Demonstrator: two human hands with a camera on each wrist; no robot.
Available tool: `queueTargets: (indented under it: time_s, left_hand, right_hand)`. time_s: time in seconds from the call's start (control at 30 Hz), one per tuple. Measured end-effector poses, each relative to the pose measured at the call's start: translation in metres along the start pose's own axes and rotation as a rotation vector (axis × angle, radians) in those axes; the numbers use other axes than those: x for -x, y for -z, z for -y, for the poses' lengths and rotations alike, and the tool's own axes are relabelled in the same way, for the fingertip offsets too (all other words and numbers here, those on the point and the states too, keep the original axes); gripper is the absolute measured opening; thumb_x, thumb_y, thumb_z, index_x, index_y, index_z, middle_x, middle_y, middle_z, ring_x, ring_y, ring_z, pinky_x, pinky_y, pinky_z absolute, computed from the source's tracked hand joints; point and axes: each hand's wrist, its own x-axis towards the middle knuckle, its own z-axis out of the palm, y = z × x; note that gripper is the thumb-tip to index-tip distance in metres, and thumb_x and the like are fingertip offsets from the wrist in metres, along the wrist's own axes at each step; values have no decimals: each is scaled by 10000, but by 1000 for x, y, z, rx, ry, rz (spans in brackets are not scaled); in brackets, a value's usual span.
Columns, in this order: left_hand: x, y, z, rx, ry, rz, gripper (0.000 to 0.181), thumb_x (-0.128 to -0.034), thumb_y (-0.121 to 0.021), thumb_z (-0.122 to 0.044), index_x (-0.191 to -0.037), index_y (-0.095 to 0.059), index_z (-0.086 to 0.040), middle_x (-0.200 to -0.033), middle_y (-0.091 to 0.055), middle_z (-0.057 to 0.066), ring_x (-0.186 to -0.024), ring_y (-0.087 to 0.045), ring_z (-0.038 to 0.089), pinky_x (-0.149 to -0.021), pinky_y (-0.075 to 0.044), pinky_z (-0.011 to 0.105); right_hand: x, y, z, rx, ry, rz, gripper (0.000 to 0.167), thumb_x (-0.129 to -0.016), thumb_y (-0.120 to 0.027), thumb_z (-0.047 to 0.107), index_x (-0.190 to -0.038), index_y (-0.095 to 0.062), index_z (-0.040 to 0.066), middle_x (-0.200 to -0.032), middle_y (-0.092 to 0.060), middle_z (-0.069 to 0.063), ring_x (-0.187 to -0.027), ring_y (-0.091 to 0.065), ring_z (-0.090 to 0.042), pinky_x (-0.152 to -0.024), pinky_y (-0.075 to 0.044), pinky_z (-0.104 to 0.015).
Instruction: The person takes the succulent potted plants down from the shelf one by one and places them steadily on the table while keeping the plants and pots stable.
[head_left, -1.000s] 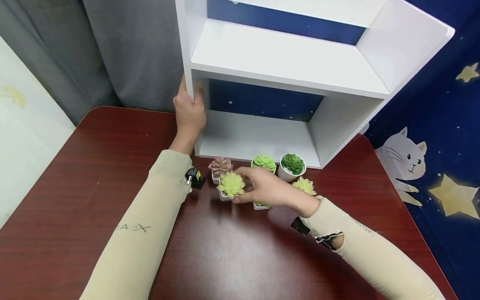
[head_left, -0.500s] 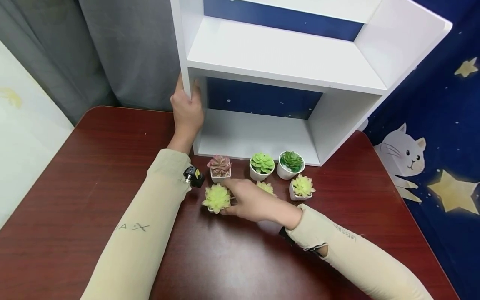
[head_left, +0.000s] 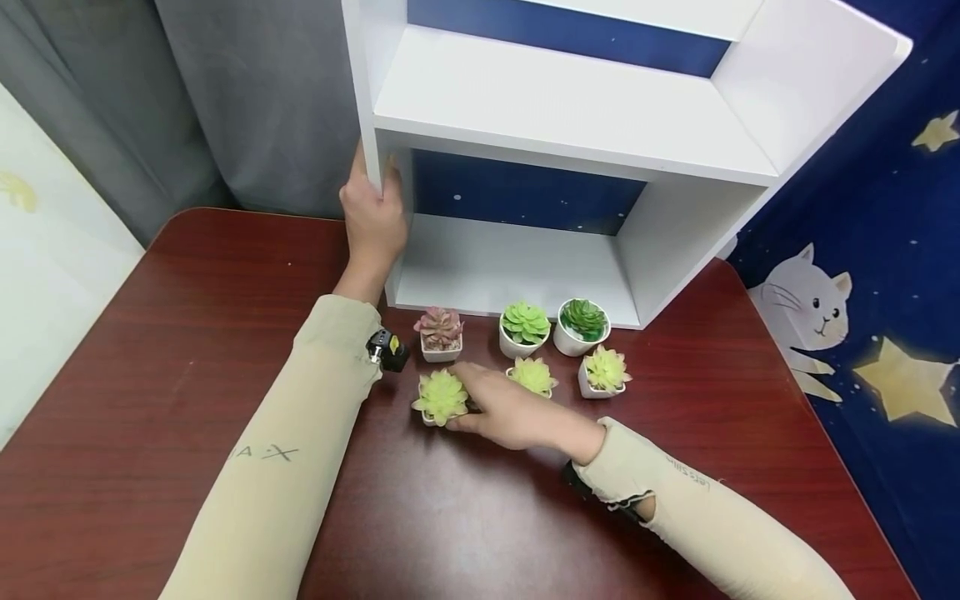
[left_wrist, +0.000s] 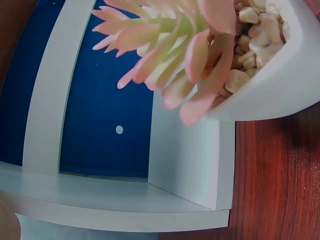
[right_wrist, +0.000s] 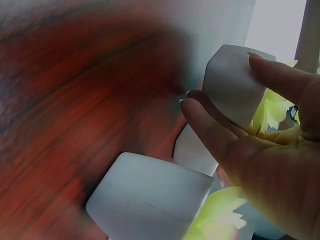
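My right hand (head_left: 504,410) pinches the white pot (right_wrist: 232,82) of a yellow-green succulent (head_left: 441,397) between thumb and fingers. That plant is in front of a reddish succulent (head_left: 439,330) in a white square pot; whether its pot touches the tabletop I cannot tell. My left hand (head_left: 373,218) grips the left side panel of the white shelf (head_left: 512,267), its fingers partly hidden behind the panel. Beside my right hand are another yellow-green succulent (head_left: 532,377) and, farther right, a similar one (head_left: 604,370). A pink-tipped succulent (left_wrist: 175,55) looms close in the left wrist view.
A light green succulent (head_left: 525,323) and a dark green one (head_left: 582,322) stand in round white pots along the shelf's front edge. The dark red table (head_left: 225,333) extends left and toward me. A grey curtain (head_left: 262,100) hangs behind, and a starry blue wall covering (head_left: 892,275) at right.
My right hand has carried the yellow-green succulent left and toward me, then shifted it slightly right. This uncovers the plants on the right. My left hand keeps its grip on the shelf panel.
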Motion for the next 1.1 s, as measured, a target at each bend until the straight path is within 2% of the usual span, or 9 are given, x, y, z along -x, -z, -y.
queueTargets:
  time_s: [0.17,0.4,0.63,0.77,0.9,1.03,1.1]
  left_hand:
    - [1,-3,0,-1,1,16,429,-1049,-511,-179,-1472,-499,-109,-1400,-643,106,-1320,-584,123,-1121,-413,217]
    - [-1,-3,0,-9,-9,8,420,-1053,-502,-210,-1455,-515,-91,-1395,-651,81,-1299,-573,34,-1115,-407,194]
    - [-1,-4,1,-2,-5,22,437,-1057,-492,-208,-1478,-489,-90,-1419,-633,81,-1308,-556,14,-1121,-400,195]
    - [-2,-6,2,1,-16,23,431,-1057,-487,-202,-1470,-493,-77,-1410,-637,102,-1318,-572,73,-1119,-410,210]
    - [-2,-6,2,12,-12,35,435,-1058,-487,-211,-1474,-491,-86,-1406,-637,118,-1329,-576,128,-1125,-418,243]
    - [-1,-5,3,-2,17,47,442,-1060,-487,-230,-1488,-479,-120,-1421,-630,88,-1326,-555,57,-1129,-407,227]
    - [-1,-4,4,-5,12,43,441,-1059,-487,-222,-1485,-481,-108,-1415,-633,95,-1319,-561,59,-1126,-412,231]
  right_hand:
    - [5,4,-7,-12,-65,-8,731,-935,-730,234,-1507,-375,-50,-1548,-451,-224,-1449,-430,-354,-1208,-328,-467]
    - [5,4,-11,2,-77,-14,708,-926,-739,232,-1497,-407,-26,-1531,-481,-205,-1430,-457,-345,-1192,-354,-467]
    - [3,2,-11,30,-101,-27,698,-933,-734,258,-1496,-417,-3,-1528,-488,-192,-1425,-464,-337,-1188,-362,-459]
    - [2,2,-11,44,-119,-32,683,-937,-732,259,-1487,-425,-4,-1521,-496,-195,-1419,-471,-338,-1186,-365,-459]
    - [2,1,-8,48,-145,-33,717,-934,-734,240,-1513,-389,-3,-1551,-463,-191,-1436,-451,-345,-1199,-344,-465]
    - [3,0,-7,37,-154,-36,821,-906,-764,228,-1561,-315,22,-1590,-417,-172,-1438,-448,-350,-1197,-344,-472]
    - [4,0,-8,27,-148,-44,875,-887,-787,232,-1577,-287,33,-1605,-397,-161,-1444,-444,-342,-1193,-350,-468]
